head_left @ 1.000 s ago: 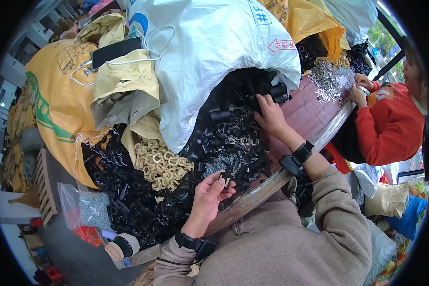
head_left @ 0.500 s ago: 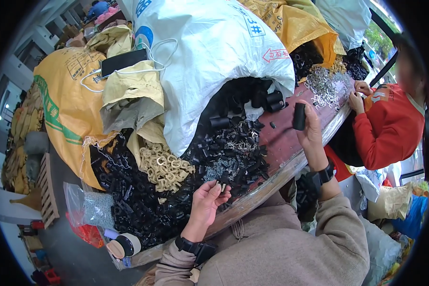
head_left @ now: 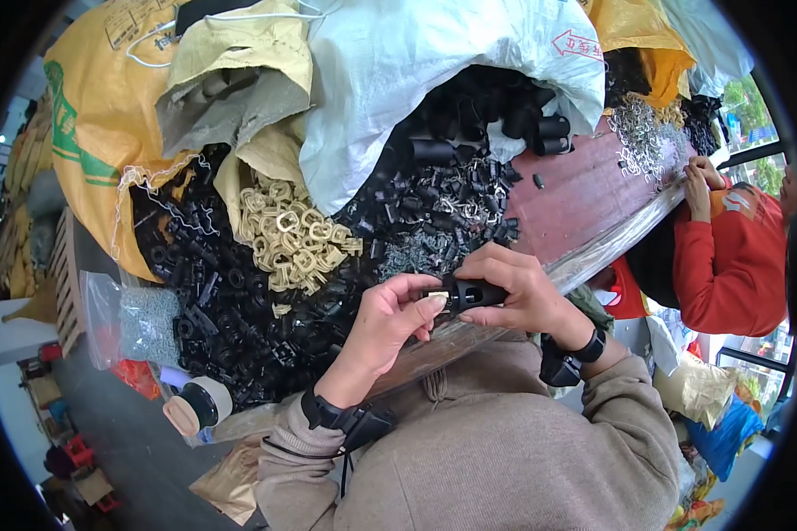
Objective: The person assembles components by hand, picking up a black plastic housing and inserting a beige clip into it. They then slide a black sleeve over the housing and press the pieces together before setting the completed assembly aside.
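Note:
My right hand grips a black hollow cylinder with a window cut in its side, lying almost level above the table's front edge. Thumb and fingers of my left hand pinch a small black part with a cream piece on it. This part meets the cylinder's left end; whether it sits inside cannot be made out. Just beyond the hands lies a heap of small grey pins with bits of black and silvery metal. Cream-coloured rings spill from a paper sack farther left.
Black plastic parts cover the table's left side. A white sack opens over black cylinders. A round tub stands by the left corner. At right a person in red works near silvery metal clips.
My right hand has brought the cylinder left and down to my left hand, turning it from upright to lying flat. The small part and the cylinder now touch. The view has shifted.

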Action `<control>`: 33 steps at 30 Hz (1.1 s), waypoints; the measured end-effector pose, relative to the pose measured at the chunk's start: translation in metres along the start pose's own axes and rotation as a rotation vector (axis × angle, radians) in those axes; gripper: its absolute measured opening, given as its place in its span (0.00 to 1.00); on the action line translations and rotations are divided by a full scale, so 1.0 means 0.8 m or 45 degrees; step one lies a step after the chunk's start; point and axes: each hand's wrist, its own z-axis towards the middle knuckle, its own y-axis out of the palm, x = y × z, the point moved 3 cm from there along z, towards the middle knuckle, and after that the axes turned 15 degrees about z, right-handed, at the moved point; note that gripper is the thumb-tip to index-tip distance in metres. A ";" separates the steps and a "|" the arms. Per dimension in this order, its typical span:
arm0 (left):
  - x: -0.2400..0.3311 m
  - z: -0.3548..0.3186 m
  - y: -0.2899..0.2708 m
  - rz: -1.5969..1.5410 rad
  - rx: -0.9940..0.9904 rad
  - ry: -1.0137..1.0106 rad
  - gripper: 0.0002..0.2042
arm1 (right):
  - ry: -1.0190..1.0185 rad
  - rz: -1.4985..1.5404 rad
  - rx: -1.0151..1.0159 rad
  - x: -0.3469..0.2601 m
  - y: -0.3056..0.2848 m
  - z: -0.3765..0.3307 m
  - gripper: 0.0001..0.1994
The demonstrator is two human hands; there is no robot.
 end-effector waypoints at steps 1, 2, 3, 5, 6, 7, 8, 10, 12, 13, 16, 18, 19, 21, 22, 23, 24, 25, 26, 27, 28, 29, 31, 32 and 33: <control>-0.003 0.001 0.000 0.027 -0.002 -0.001 0.13 | 0.017 -0.012 -0.008 0.000 0.001 -0.001 0.18; -0.006 0.001 0.000 0.022 -0.001 -0.006 0.13 | 0.023 -0.009 -0.011 0.000 0.003 -0.002 0.18; -0.009 0.002 0.000 0.017 -0.001 -0.001 0.13 | 0.024 -0.039 -0.034 -0.001 0.005 -0.002 0.19; -0.012 0.003 0.003 0.015 -0.004 0.012 0.12 | 0.022 -0.102 -0.074 -0.004 0.010 -0.003 0.19; -0.014 0.002 0.005 0.018 -0.007 0.012 0.12 | 0.022 -0.103 -0.070 -0.004 0.012 -0.005 0.19; -0.015 0.002 0.007 0.035 -0.008 0.015 0.12 | 0.015 -0.142 -0.064 -0.005 0.015 -0.008 0.20; -0.017 0.000 0.010 0.053 -0.008 0.018 0.13 | 0.008 -0.180 -0.058 -0.005 0.018 -0.011 0.20; -0.017 -0.002 0.015 0.078 -0.014 0.021 0.13 | -0.001 -0.220 -0.043 -0.008 0.021 -0.015 0.20; -0.016 -0.004 0.019 0.137 0.000 0.015 0.13 | 0.008 -0.288 -0.040 -0.012 0.023 -0.018 0.21; -0.016 -0.004 0.021 0.167 0.007 0.012 0.13 | 0.013 -0.322 -0.038 -0.013 0.024 -0.020 0.21; -0.020 -0.006 0.022 0.252 0.045 0.043 0.15 | 0.049 -0.307 0.000 -0.010 0.028 -0.022 0.20; -0.020 -0.008 0.024 0.297 0.065 0.060 0.15 | 0.065 -0.299 0.021 -0.007 0.030 -0.023 0.20; -0.019 -0.010 0.026 0.366 0.079 0.040 0.16 | 0.083 -0.257 0.029 -0.006 0.031 -0.024 0.20; -0.016 -0.012 0.028 0.505 0.113 0.005 0.18 | 0.110 -0.175 0.042 -0.003 0.032 -0.023 0.21; -0.017 -0.012 0.029 0.512 0.113 0.011 0.18 | 0.102 -0.176 0.047 -0.001 0.033 -0.023 0.21; -0.017 -0.012 0.029 0.637 0.162 0.149 0.18 | 0.108 -0.144 0.072 0.002 0.034 -0.023 0.22; -0.018 -0.011 0.029 0.761 0.210 0.289 0.19 | 0.113 -0.113 0.098 0.005 0.035 -0.024 0.22; -0.016 -0.009 0.027 0.884 0.262 0.432 0.20 | 0.114 -0.081 0.121 0.008 0.035 -0.023 0.23; -0.018 -0.005 0.023 0.890 0.266 0.442 0.20 | 0.102 -0.084 0.123 0.011 0.036 -0.023 0.23; -0.019 0.000 0.020 0.819 0.196 0.460 0.22 | 0.058 -0.071 0.137 0.014 0.036 -0.024 0.25; -0.020 0.004 0.017 0.749 0.125 0.478 0.25 | 0.013 -0.059 0.151 0.015 0.035 -0.024 0.27; -0.020 0.006 0.016 0.678 0.054 0.495 0.28 | -0.031 -0.046 0.165 0.015 0.032 -0.024 0.28; -0.011 0.005 0.018 0.485 0.015 0.424 0.29 | -0.092 -0.004 0.070 0.009 0.024 -0.021 0.29; -0.008 -0.001 0.021 0.284 -0.007 0.342 0.30 | -0.147 0.052 -0.042 0.002 0.022 -0.019 0.30; -0.009 -0.005 0.023 0.082 -0.027 0.259 0.32 | -0.201 0.109 -0.155 -0.005 0.020 -0.019 0.31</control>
